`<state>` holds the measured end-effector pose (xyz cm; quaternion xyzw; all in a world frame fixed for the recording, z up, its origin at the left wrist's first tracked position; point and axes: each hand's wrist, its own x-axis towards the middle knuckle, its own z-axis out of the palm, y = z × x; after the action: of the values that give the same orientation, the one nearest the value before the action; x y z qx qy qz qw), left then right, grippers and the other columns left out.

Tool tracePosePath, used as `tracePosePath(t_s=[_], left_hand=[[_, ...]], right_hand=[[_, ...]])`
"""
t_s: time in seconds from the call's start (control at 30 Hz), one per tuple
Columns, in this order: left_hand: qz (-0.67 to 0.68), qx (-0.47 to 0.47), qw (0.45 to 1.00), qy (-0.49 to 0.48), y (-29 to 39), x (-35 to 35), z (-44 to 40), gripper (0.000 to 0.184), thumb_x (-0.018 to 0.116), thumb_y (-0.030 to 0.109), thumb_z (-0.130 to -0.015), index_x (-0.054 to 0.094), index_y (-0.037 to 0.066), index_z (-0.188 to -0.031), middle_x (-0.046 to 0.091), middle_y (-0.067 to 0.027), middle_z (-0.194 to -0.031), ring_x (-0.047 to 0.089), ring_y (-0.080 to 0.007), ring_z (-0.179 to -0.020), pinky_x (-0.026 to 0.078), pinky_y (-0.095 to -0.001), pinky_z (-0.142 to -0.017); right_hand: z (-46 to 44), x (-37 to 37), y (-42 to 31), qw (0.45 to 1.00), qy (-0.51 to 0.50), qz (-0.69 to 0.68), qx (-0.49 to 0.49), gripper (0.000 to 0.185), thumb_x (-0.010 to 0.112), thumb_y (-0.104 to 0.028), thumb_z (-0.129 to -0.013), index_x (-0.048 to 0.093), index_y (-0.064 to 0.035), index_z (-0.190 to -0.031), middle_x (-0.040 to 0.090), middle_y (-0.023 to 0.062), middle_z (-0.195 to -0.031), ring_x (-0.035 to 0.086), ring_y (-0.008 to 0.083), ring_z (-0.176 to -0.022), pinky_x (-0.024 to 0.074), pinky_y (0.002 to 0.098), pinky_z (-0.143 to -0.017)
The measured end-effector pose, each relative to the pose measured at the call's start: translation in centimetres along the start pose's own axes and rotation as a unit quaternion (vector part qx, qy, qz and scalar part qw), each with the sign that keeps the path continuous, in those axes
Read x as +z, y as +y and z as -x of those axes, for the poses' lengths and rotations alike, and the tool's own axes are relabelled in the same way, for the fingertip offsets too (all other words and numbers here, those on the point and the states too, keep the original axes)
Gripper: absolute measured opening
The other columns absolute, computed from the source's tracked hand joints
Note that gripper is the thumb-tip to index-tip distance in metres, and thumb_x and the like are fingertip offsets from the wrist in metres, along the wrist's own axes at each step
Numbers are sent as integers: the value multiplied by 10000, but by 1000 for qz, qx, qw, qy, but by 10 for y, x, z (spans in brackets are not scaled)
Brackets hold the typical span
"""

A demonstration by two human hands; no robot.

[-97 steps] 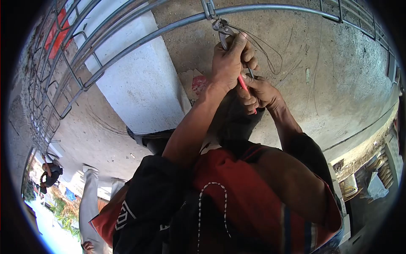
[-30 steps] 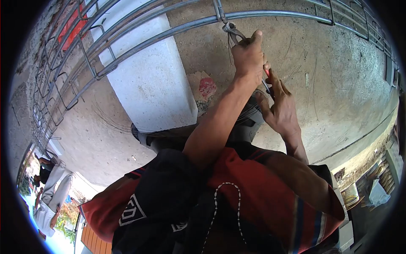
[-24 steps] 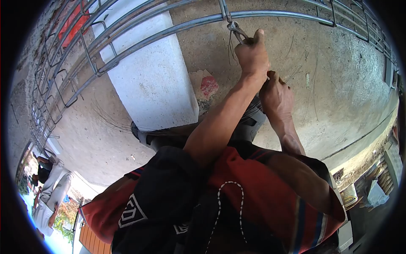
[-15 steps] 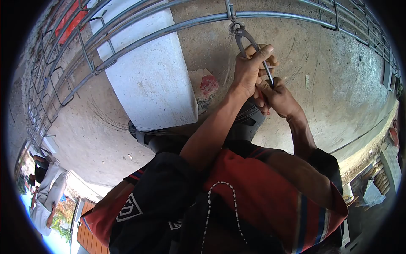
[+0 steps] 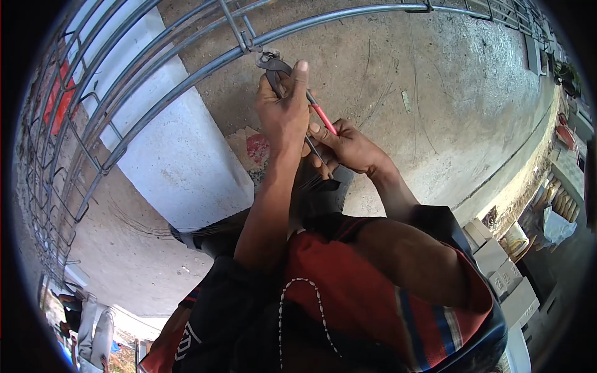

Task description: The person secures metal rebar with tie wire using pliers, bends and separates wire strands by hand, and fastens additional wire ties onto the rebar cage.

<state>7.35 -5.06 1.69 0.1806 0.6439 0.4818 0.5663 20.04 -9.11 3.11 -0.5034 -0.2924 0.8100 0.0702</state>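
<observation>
A pair of pincers (image 5: 278, 66) with dark steel jaws and a red handle grip reaches up to the steel bar (image 5: 211, 67). Its jaws are at a small wire tie (image 5: 252, 46) where a thin crosspiece meets the bar. My left hand (image 5: 283, 118) is closed around the pincers just below the jaws, thumb pointing up. Lower down, my right hand (image 5: 356, 148) grips the handles, with the red grip at its thumb. The fingers of my right hand are partly hidden behind the handles and my left wrist.
A long cage of bent steel bars (image 5: 102, 163) curves across the top and left. Beneath it lies a white block (image 5: 180, 155) on the concrete floor (image 5: 398, 81). Thin loose wires (image 5: 134, 222) lie at left. Cardboard boxes (image 5: 507, 276) stand at lower right.
The view has shifted, so the cage and hands appear further left. The pincers have turned: the upper handle's red grip now shows between my hands. Both hands still hold the tool.
</observation>
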Motion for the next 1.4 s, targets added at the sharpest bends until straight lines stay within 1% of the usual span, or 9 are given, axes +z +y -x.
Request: tracePosePath(t_s=[0.07, 0.17, 0.4, 0.53, 0.67, 0.9, 1.0, 1.1, 1.4], left_hand=[[32, -76, 995, -56, 9, -6, 2, 304, 665, 321, -828, 544, 52, -904, 608, -74, -792, 629, -155, -659, 530, -291, -578], [59, -130, 984, -104, 13, -5, 3, 361, 571, 399, -878, 542, 43, -924, 611, -93, -804, 617, -163, -635, 508, -267, -561], [-258, 427, 865, -54, -4, -39, -1, 423, 460, 373, -921, 514, 8, -1128, 614, -94, -874, 565, -141, -755, 421, -255, -668], [116, 17, 897, -425, 13, -27, -6, 452, 483, 310, -909, 471, -1, -1237, 585, -79, -874, 567, -188, -843, 427, -311, -799], [138, -42, 878, -457, 18, -25, -4, 264, 500, 206, -932, 586, -12, -1054, 510, -12, -675, 498, -112, -585, 408, -262, -549], [-71, 368, 846, -378, 59, -16, -21, 236, 512, 202, -932, 633, 4, -978, 480, -4, -547, 455, -69, -506, 372, -244, -472], [-96, 149, 893, -413, 94, -43, -41, 233, 514, 207, -928, 644, 16, -965, 580, -46, -600, 533, -110, -534, 416, -259, -503], [-189, 324, 817, -438, 102, -72, -49, 234, 508, 209, -930, 645, 19, -931, 616, -65, -627, 554, -155, -515, 443, -291, -517], [-547, -4, 704, -454, 155, -209, 16, 323, 510, 247, -914, 536, -3, -712, 509, -191, -563, 516, -378, -555, 402, -453, -574]], right_hand=[[-7, -7, 19, 857, -253, -440, 85, 495, 391, -438, -951, 606, 0, -874, 535, 64, -594, 513, 167, -431, 499, 357, -444], [4, 6, 25, 876, -192, -438, 61, 570, 346, -498, -942, 596, 2, -828, 469, 56, -518, 484, 144, -373, 482, 326, -354], [63, -16, 32, 918, -193, -346, -29, 573, 366, -361, -956, 546, 137, -739, 544, 235, -543, 536, 300, -378, 479, 386, -356], [72, -22, 18, 958, -153, -242, -23, 451, 439, -301, -941, 528, 98, -750, 571, 259, -627, 585, 318, -464, 480, 370, -396], [80, -20, -2, 982, -131, -88, -107, 559, 453, -419, -925, 620, 115, -911, 648, 177, -661, 562, 135, -462, 327, 191, -353], [110, -34, -38, 993, -99, -6, -57, 366, 504, -15, -881, 469, 71, -1235, 639, 260, -919, 662, 244, -727, 512, 255, -569], [129, -35, -33, 985, -57, 60, -151, 371, 551, -45, -867, 525, -44, -1237, 643, 230, -951, 661, 270, -783, 519, 283, -609], [139, -26, -33, 995, -77, 43, -48, 381, 514, -15, -880, 530, -88, -1254, 592, 224, -1104, 625, 202, -666, 456, 261, -532], [29, -38, -39, 986, 13, 167, 1, 468, 514, -110, -866, 423, -9, -1314, 618, 172, -1054, 630, 216, -705, 501, 323, -588]])
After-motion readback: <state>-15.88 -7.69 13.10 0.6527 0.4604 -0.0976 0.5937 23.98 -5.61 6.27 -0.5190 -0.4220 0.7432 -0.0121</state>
